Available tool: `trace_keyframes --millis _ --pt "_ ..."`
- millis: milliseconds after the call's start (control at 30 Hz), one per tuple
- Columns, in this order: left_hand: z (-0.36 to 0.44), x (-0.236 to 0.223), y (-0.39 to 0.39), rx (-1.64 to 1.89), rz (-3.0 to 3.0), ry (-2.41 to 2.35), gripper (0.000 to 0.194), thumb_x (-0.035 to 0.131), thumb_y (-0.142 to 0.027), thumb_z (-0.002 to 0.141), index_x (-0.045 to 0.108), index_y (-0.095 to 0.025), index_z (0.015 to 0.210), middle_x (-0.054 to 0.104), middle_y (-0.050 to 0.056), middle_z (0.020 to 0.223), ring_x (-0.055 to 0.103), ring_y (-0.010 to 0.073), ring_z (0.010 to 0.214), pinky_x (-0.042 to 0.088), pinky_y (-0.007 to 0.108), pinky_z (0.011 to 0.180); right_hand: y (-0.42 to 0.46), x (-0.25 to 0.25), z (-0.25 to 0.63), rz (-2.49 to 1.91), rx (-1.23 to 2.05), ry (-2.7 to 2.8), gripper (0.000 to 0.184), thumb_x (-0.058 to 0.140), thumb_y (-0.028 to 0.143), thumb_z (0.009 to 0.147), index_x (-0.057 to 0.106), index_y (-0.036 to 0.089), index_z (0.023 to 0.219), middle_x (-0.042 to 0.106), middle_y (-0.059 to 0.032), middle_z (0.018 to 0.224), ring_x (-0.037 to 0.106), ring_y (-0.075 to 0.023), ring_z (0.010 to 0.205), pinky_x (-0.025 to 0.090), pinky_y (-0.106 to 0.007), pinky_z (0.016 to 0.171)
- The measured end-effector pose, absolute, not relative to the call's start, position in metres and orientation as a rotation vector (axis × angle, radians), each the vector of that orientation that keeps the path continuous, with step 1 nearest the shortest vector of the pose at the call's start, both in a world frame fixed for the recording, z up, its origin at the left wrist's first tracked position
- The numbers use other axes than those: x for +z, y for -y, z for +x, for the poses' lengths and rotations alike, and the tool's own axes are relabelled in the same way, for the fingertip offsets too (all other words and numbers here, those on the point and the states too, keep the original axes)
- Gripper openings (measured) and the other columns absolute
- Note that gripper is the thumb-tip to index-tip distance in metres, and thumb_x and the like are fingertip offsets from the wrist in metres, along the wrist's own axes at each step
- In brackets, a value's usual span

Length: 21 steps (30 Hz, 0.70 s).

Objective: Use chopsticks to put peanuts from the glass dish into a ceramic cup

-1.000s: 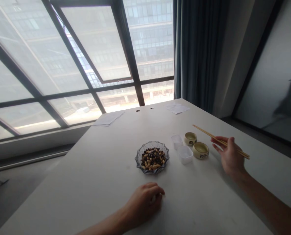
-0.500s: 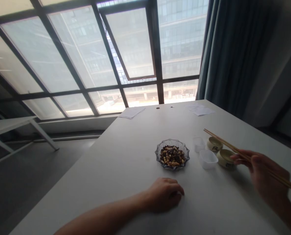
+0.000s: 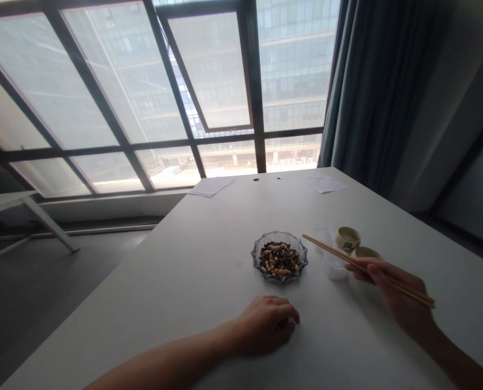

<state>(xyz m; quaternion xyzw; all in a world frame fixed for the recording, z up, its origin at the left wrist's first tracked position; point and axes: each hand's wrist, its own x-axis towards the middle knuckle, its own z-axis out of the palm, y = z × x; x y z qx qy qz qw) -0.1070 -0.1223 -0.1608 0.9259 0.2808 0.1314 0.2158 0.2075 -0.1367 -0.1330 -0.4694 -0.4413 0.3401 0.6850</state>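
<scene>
My right hand [image 3: 399,290] is closed around a pair of wooden chopsticks [image 3: 326,247]. Their tips point left, close to the right rim of a scalloped glass bowl [image 3: 279,279]. A mix of peanuts and dark seeds or beans [image 3: 281,260] fills that bowl. Below it, my left hand [image 3: 268,324] rests on the table with fingers curled in and nothing visible in them. Under the chopsticks stand two clear plastic containers, a nearer one [image 3: 334,269] and a farther one [image 3: 321,233]. Two cream ceramic pots, a farther one [image 3: 348,241] and a nearer one [image 3: 367,252], are partly beside or behind my right hand.
All of this stands on a white table [image 3: 184,281]. Paper sheets lie at its far left [image 3: 212,187] and far right [image 3: 326,183]. Beyond are windows and a dark curtain [image 3: 363,108]. Another white table [image 3: 5,200] stands at the left.
My right hand has moved left with the chopsticks, bringing their tips from above the pots to near the glass bowl. The view has turned slightly right. My left hand stays on the table.
</scene>
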Motion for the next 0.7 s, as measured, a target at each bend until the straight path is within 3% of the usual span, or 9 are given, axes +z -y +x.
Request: trace_keyframes --millis 100,200,467,533,700 --pt "-0.107 -0.161 0.122 0.372 2.562 -0.772 0.027 0.059 -0.016 0.094 0.075 -0.024 0.114 0.079 0.004 0.104 0.074 0.0187 0.093 0.055 0.026 0.091 0.14 -0.135 0.2 -1.062 0.743 1.061 0.051 0.088 0.07 0.074 0.088 0.021 0.089 0.083 -0.015 0.085 0.083 -0.0377 0.077 0.073 -0.051 0.068" --pt "-0.107 -0.161 0.123 0.369 2.562 -0.769 0.027 0.06 -0.016 0.094 0.075 -0.024 0.115 0.078 0.004 0.105 0.074 0.0189 0.093 0.055 0.026 0.091 0.141 -0.136 0.194 -1.052 0.724 1.179 0.048 0.083 0.068 0.081 0.088 0.022 0.091 0.083 -0.0144 0.085 0.082 -0.0346 0.073 0.072 -0.048 0.064" --pt "-0.107 -0.162 0.122 0.365 2.573 -0.765 0.028 0.06 -0.015 0.092 0.074 -0.024 0.115 0.078 0.003 0.103 0.074 0.0195 0.092 0.055 0.027 0.092 0.116 -0.121 0.149 -0.995 0.895 1.542 0.032 0.08 0.053 0.09 0.087 0.024 0.1 0.083 -0.0095 0.102 0.079 -0.0315 0.089 0.067 -0.042 0.077" --pt "-0.108 -0.163 0.122 0.361 2.574 -0.758 0.028 0.061 -0.016 0.092 0.074 -0.024 0.115 0.078 0.004 0.102 0.073 0.0198 0.092 0.055 0.027 0.091 0.107 -0.109 0.138 -0.973 0.925 1.545 0.028 0.083 0.051 0.087 0.085 0.023 0.088 0.083 -0.0073 0.093 0.078 -0.0308 0.085 0.066 -0.04 0.074" --pt "-0.11 -0.165 0.12 0.365 2.57 -0.741 0.029 0.062 -0.016 0.092 0.074 -0.025 0.117 0.077 0.004 0.102 0.073 0.0193 0.091 0.055 0.026 0.091 0.088 -0.076 0.128 -1.034 0.817 1.378 0.033 0.089 0.044 0.079 0.072 0.023 0.06 0.068 0.0004 0.054 0.067 -0.0227 0.053 0.056 -0.033 0.053"
